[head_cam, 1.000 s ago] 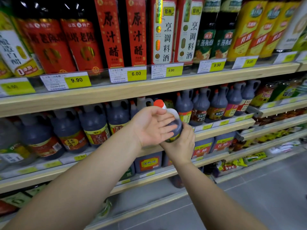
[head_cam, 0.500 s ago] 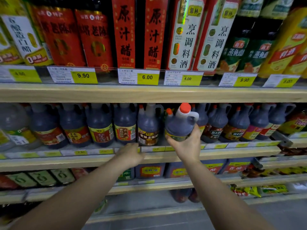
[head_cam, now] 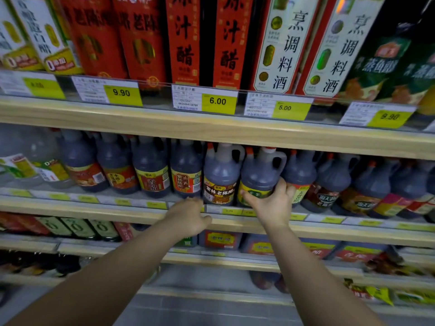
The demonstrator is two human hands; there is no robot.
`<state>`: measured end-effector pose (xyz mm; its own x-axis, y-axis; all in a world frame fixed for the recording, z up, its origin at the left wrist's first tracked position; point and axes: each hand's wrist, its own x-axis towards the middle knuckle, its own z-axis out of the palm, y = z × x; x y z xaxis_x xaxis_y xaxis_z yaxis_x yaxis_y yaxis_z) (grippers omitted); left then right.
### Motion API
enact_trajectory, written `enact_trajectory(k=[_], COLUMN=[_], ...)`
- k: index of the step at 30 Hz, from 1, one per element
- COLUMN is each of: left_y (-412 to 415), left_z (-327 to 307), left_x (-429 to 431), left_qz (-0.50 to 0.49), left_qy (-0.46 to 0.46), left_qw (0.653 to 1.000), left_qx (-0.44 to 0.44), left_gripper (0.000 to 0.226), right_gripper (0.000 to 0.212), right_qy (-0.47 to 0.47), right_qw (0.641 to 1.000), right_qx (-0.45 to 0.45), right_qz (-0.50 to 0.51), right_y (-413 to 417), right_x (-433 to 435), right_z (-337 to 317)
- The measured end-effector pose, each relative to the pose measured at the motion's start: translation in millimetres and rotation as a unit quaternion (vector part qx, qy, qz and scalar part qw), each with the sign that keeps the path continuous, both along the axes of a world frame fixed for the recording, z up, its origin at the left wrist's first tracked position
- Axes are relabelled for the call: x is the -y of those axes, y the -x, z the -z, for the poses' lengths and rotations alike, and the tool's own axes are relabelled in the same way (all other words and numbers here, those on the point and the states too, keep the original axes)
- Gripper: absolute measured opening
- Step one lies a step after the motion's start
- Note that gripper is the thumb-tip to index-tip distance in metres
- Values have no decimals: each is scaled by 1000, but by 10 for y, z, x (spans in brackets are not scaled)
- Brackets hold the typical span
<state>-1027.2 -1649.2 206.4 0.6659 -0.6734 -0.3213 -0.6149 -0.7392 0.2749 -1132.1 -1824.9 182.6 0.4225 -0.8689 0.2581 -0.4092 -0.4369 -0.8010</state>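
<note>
Right hand point(head_cam: 270, 204) grips the dark vinegar jug point(head_cam: 259, 172) low down, thumb across the yellow-green label at front left, fingers point(head_cam: 283, 184) curled round the right side. The hand covers the jug's base, so cannot tell whether it sits on the middle shelf point(head_cam: 117, 209) or is held just above it. Most of the label is hidden too, unreadable. The jug is in the front row, roughly upright, with its white neck, loop handle and orange cap just under the upper shelf point(head_cam: 153, 127), and just beside the neighbour jug point(head_cam: 220, 177) with the brown label on its left. Left hand point(head_cam: 188, 217) is at the middle shelf's front edge, back of hand to camera, fingers bent under and mostly hidden. Cannot tell if they touch or grip the shelf lip. It holds no bottle. Both jugs are translucent and filled with dark liquid up to the shoulder. More dark jugs run along the row both ways, blurred toward the edges. Upper shelf carries tall red bottles point(head_cam: 183, 41), tops cut off by the frame, above the 6.00 price tag point(head_cam: 217, 101). Lower shelf containers point(head_cam: 220, 240) are half hidden behind the arms, contents not visible.
</note>
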Motion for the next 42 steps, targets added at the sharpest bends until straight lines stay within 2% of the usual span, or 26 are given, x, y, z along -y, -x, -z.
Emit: enact_trajectory(k=[2,4,7,9,11,13,15,18,27,33,36,39,42], left_y=[-2,-5,10,29,36,21,3,-16,-61,104,152,174,200], left_z=[-6,-1,13,45,94,168,253,339,333,215,189,231,310], left_x=[7,24,85,155,245,337,400,446,554,378,34,-476,-1100], left_qz=[-9,-44,-46,5,56,94,101,100,84,87,98,23,-50], left_qy=[17,87,255,301,271,230,210,220,218,198,125,61,-9], left_qw=[1000,995,956,925,913,905,899,888,900,937,961,986,996], left_qx=[1,23,139,233,298,345,372,391,369,273,228,152,72], left_gripper=[55,49,41,49,69,89,98,101,100,94,85,86,88], right_gripper=[91,90,86,84,81,84,89,90,86,84,86,87,86], right_qy=[2,6,39,124,247,333,362,369,334,312,292,246,193], right_qw=[1000,1000,999,991,968,938,922,916,926,934,938,939,922], right_qx=[-20,-28,18,46,17,-57,-106,-122,-130,-138,-156,-198,-267], right_qz=[2,7,9,-9,-45,-71,-82,-101,-118,-104,-102,-133,-204], right_y=[0,10,72,129,155,149,152,179,111,108,105,43,-54], right_x=[7,-22,-91,-106,-69,-18,35,106,151,47,-212,-586,-1064], right_z=[-26,-17,72,105,82,61,74,99,86,67,69,54,78])
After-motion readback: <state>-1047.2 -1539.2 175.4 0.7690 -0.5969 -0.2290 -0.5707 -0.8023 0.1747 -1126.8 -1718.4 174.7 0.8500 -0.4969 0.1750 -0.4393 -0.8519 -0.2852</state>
